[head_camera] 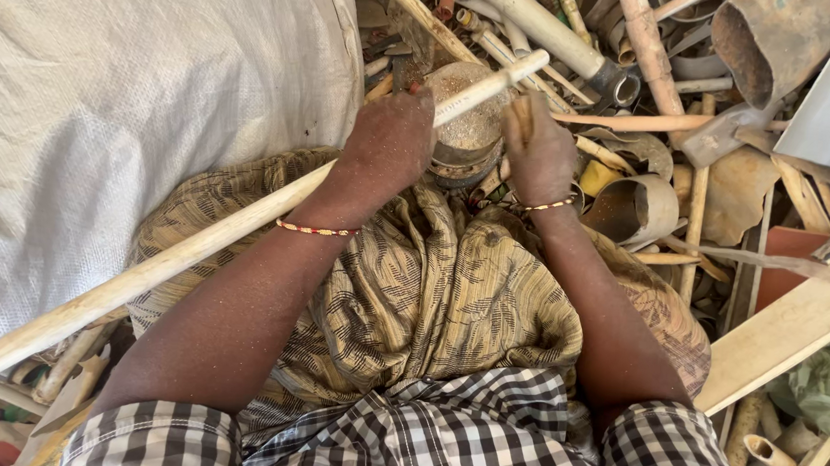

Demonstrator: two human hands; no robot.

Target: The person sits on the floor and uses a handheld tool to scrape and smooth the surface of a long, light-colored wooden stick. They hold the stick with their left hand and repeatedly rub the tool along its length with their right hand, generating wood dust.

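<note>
My left hand (pixel 390 140) is closed around a long pale pipe (pixel 173 257) that runs from the lower left up to its end near the top centre. My right hand (pixel 538 154) grips a short brown tool handle (pixel 522 115), held upright just right of the pipe's end. Between both hands, a round dusty pipe fitting (pixel 470 121) sits under the pipe. Beaded bracelets circle both wrists. My lap is covered by a patterned olive cloth (pixel 431 292).
A big white woven sack (pixel 127 81) fills the left side. Ahead and to the right lies a heap of scrap pipes, curved pipe pieces (pixel 637 208), a rusty metal piece (pixel 772 44) and a flat pale plank (pixel 783 332).
</note>
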